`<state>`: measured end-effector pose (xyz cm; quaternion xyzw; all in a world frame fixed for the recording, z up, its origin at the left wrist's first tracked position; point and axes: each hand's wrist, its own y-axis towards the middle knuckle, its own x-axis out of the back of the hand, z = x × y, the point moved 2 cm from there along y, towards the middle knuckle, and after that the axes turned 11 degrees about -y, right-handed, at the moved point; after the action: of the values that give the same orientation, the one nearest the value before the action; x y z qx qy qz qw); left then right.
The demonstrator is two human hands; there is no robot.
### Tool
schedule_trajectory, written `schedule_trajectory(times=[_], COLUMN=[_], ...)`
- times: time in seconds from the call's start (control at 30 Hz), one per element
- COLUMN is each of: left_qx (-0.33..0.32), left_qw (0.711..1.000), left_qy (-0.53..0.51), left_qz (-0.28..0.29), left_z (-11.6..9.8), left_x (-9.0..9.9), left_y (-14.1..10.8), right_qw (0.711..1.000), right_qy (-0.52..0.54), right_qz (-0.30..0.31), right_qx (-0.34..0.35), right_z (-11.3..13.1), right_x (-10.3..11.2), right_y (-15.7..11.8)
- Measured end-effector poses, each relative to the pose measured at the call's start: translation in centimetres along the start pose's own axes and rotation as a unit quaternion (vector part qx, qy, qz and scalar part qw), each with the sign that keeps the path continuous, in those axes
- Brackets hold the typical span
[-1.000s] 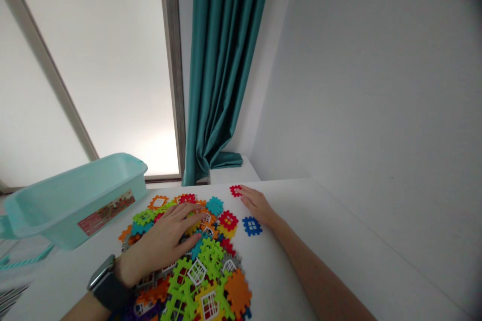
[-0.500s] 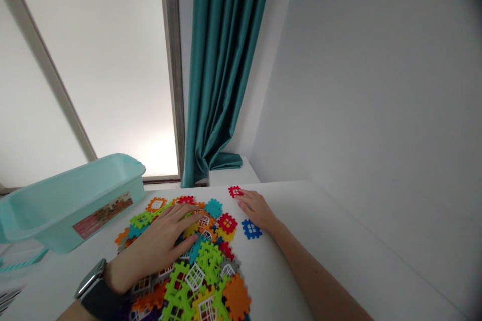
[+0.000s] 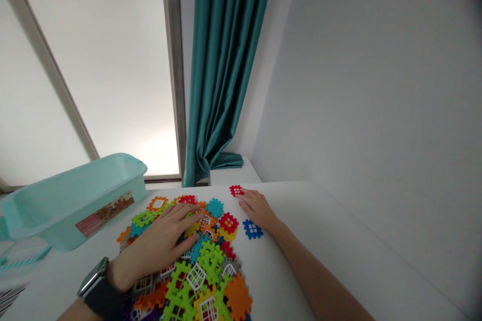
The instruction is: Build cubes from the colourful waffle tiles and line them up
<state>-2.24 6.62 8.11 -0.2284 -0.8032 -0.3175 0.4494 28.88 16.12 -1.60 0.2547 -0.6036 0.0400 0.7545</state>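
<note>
My left hand (image 3: 175, 230), with a dark smartwatch on its wrist, rests palm down with fingers spread over a heap of toothed plastic building tiles (image 3: 211, 256). The tiles are green, orange, yellow, blue and red, several with white window inserts. Away from the heap, on the right, my right hand (image 3: 259, 209) lies low over the table with its fingers stretched out. Its fingertips touch a red window tile (image 3: 236, 190) lying flat. A blue window tile (image 3: 252, 229) sits just beneath that hand, near the wrist. Another red tile (image 3: 228, 222) is at the heap's right edge.
A mint-green plastic tub (image 3: 109, 205) with a rope handle (image 3: 26, 261) stands on the white table (image 3: 278, 276) at the left. Behind the table hang a teal curtain (image 3: 229, 60) and frosted panels (image 3: 113, 60). A grey-white wall (image 3: 369, 100) borders the right side.
The view has shifted very slightly. Both hands and the tiles keep their places.
</note>
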Motion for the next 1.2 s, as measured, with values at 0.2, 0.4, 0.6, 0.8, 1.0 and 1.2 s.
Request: schedule_trajectory(times=[0.2,0.4,0.6,0.8,1.0,1.2], left_qx=[-0.006,-0.007,0.017,0.032,0.066,0.079], left_qw=[1.000,1.000,1.000,0.998,0.994,0.989], left_qy=[-0.002,-0.013,-0.019,-0.037,-0.052,-0.039], left_qz=[-0.005,0.007,-0.015,-0.038,-0.075,-0.121], left_z=[-0.3,0.3,0.4,-0.6,0.8,1.2], left_x=[0.1,0.8,2.0,2.1,1.9,0.6], left_y=[0.0,0.0,-0.9,-2.3,-5.2,-7.4], right_qw=[1.000,0.997,0.993,0.990,0.989,0.987], right_qy=[0.015,0.049,0.077,0.100,0.121,0.134], right_qz=[-0.017,-0.061,-0.093,-0.095,-0.085,-0.071], right_qx=[-0.002,-0.014,-0.015,0.000,0.026,0.047], right_z=[-0.1,-0.5,0.6,4.2,8.4,12.9], right_x=[-0.2,0.0,1.1,1.9,2.9,3.8], right_y=[-0.1,-0.2,-0.7,-1.4,-2.1,-3.0])
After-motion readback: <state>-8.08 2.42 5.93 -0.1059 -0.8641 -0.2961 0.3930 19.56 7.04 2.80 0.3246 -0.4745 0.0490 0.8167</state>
